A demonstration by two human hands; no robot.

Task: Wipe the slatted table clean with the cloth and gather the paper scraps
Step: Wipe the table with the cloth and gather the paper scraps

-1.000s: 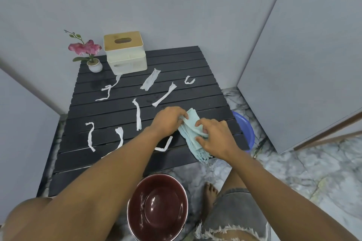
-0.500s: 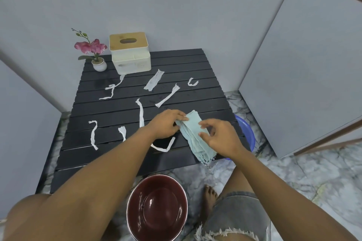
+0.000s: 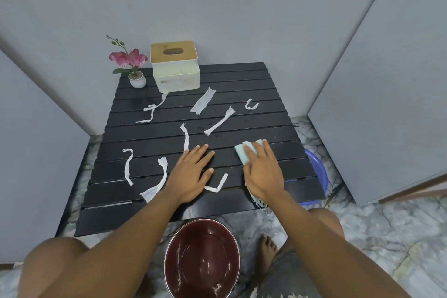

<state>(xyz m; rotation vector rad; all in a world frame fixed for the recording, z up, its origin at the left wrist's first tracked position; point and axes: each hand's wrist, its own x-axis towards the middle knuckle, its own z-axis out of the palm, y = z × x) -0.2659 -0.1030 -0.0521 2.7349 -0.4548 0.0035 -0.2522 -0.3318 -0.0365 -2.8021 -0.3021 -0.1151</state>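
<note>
The black slatted table (image 3: 242, 75) fills the middle of the view. Several white paper scraps lie scattered on it, such as a wide strip (image 3: 202, 103), a thin strip (image 3: 219, 124) and a curled bit (image 3: 250, 105). My right hand (image 3: 262, 172) presses flat on the folded pale blue cloth (image 3: 243, 154) near the table's front right; the cloth's fringe (image 3: 259, 201) hangs past the front edge. My left hand (image 3: 191, 174) lies flat on the slats, fingers spread, holding nothing, between one scrap (image 3: 185, 137) and a bent scrap (image 3: 217, 183).
A white tissue box with a wooden lid (image 3: 174, 66) and a small potted pink flower (image 3: 131, 65) stand at the table's back left. A dark red bowl (image 3: 202, 259) sits on the marble floor below the front edge. A blue basin (image 3: 316, 172) lies under the table's right side.
Both hands held the cloth together before. Now my left hand has let go and rests flat on the table, while my right hand presses the folded cloth down further right.
</note>
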